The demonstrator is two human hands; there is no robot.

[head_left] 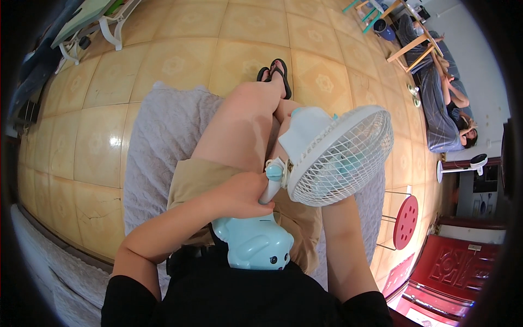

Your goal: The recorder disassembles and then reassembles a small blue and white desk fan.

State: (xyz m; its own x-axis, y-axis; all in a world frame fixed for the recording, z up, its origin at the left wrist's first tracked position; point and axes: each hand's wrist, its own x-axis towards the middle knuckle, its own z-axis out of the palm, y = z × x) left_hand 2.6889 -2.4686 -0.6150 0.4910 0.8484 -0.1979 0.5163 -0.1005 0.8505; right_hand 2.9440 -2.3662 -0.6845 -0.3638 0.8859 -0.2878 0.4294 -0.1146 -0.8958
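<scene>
A small table fan (348, 150) with a white wire cage and a light blue animal-shaped base (259, 245) lies across my lap. Its base rests against my black shirt, and its head tips over to the right above my legs. My left hand (251, 193) is closed around the white neck of the fan, just below a light blue knob (274, 173). The white motor housing (305, 133) sits behind the cage. My right forearm (346, 240) reaches up behind the fan head; the cage hides that hand and its fingers.
I sit on a grey plush cover (158, 141) over a tiled floor (180, 65). A red round stool (406, 222) stands to the right, with a white standing fan (463, 166) beyond. At far right, a person (457, 103) lies on a grey-covered sofa (444, 136) near a wooden table (408, 54).
</scene>
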